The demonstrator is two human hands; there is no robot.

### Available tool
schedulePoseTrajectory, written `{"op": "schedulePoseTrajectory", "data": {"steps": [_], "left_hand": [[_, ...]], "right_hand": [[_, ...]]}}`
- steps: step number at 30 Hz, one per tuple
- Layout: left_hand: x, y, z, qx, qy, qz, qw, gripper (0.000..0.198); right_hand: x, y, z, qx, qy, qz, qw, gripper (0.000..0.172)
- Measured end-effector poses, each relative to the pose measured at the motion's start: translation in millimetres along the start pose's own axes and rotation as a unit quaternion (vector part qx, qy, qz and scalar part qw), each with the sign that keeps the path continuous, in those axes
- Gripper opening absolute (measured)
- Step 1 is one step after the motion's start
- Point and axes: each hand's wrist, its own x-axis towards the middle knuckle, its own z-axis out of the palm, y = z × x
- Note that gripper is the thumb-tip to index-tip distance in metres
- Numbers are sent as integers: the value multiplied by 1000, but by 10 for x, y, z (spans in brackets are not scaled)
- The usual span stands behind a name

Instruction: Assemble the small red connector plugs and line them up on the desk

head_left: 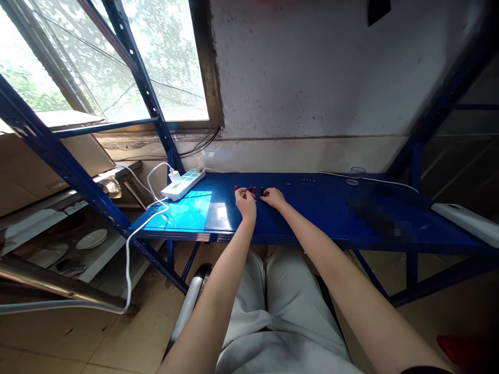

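My left hand point(246, 203) is over the middle of the blue table point(312, 218), its fingers drawn together. Whatever those fingers hold, if anything, is too small to make out. Just beyond them stand small upright pieces: a red piece point(236, 188) to the left, then a dark piece point(250, 188) and another red piece point(254, 190) close together. My right hand point(274, 198) comes in from the right, thumb and fingers closed at a small black cylindrical piece point(262, 191). The exact kind of these pieces is too small to tell.
A white power strip point(185, 184) with a plugged-in cable lies at the table's left end. Several tiny bits point(307, 182) and a clear glass point(355, 176) sit toward the back right. A white object point(463, 221) lies at the right edge. Blue posts point(144, 88) frame the table.
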Motion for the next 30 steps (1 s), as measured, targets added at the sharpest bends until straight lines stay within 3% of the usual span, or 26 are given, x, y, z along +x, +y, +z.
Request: {"op": "schedulePoseTrajectory", "data": {"steps": [4,7,11,15,23,30], "left_hand": [[-31,37,0,23,-15,2,1000,14],[-66,66,4,51,-57,31,997,21],[-95,62,13,74,-117,69,988,31],[-98,44,16,82,-134,73,985,30],[-98,42,8,94,-128,73,985,30],[-101,52,7,75,-120,66,988,30]], "right_hand": [[-104,108,-107,0,2,-6,1000,31],[-271,270,-204,81,80,-17,993,26],[-509,467,-300,259,225,-27,939,31],[-628,507,-349,310,292,13,905,33],[-652,447,-312,234,260,-46,936,32],[-673,440,-312,187,217,-46,957,40]]}}
